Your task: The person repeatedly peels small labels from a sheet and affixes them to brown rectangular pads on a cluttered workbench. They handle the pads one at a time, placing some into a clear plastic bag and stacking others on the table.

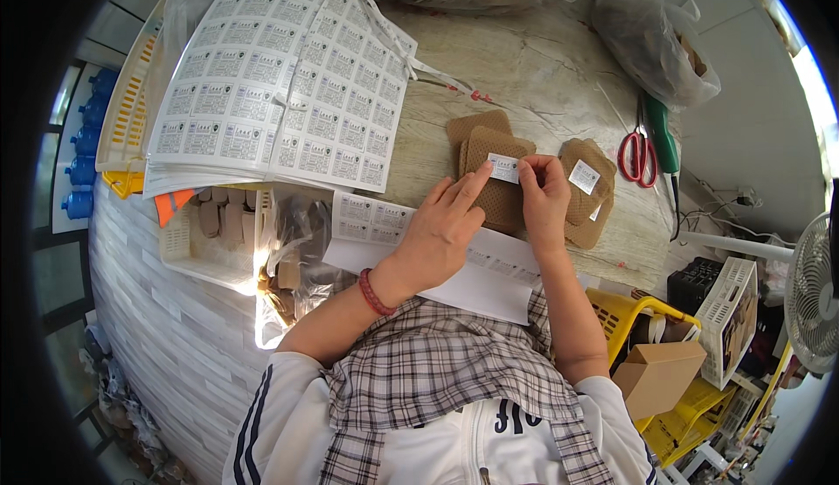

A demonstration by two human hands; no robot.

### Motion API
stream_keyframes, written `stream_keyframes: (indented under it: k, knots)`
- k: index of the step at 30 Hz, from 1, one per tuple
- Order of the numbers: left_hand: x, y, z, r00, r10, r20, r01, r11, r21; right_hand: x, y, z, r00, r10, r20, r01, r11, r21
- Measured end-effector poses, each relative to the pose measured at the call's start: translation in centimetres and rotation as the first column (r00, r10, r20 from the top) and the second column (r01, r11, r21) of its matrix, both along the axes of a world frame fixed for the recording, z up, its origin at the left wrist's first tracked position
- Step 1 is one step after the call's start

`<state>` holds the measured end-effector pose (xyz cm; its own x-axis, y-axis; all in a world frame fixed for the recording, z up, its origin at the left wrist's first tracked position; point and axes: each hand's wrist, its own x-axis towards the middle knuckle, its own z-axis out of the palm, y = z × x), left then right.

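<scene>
A stack of tan, dotted pads with rounded corners lies on the table in front of me. On its top piece sits a small white printed sticker. My right hand pinches the sticker's right end between thumb and fingertips. With the index finger stretched out, my left hand touches the sticker's left end; its other fingers are loosely bent. Under my left hand and over my lap lies a partly used sticker sheet. Just right of the stack, a second pile of tan pads bears a similar sticker.
A thick pile of printed sticker sheets covers the table's left side. Red-handled scissors and a green-handled tool lie at the right, near a grey plastic bag. Beyond the right edge are yellow crates and a fan.
</scene>
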<state>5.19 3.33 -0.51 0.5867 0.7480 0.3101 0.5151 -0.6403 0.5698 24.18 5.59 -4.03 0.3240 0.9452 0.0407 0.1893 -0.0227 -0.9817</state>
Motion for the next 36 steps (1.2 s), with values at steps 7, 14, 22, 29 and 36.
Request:
stream_keyframes:
  k: [7, 14, 22, 29, 36]
  knots:
    - [0.1, 0.0, -0.4, 0.998, -0.007, -0.067, 0.009, 0.999, 0.038, -0.1, -0.1, 0.1, 0.998, -0.006, 0.060, 0.006, 1.000, 0.000]
    - [0.2, 0.0, -0.3, 0.996, 0.003, -0.092, 0.000, 0.999, 0.034, -0.3, -0.1, 0.6, 0.971, 0.007, 0.241, -0.009, 1.000, 0.005]
    - [0.4, -0.2, -0.6, 0.994, 0.027, -0.110, -0.022, 0.999, 0.046, -0.2, 0.1, 1.4, 0.597, -0.169, 0.784, -0.037, 0.971, 0.238]
    - [0.6, -0.4, -0.7, 0.995, 0.039, -0.092, -0.032, 0.997, 0.070, 0.3, 0.5, 1.4, 0.529, -0.104, 0.842, -0.193, 0.952, 0.238]
    - [0.6, -0.6, -1.0, 0.996, 0.031, -0.088, -0.025, 0.997, 0.070, 1.9, 1.8, 1.8, 0.838, -0.045, 0.544, 0.069, 0.997, -0.024]
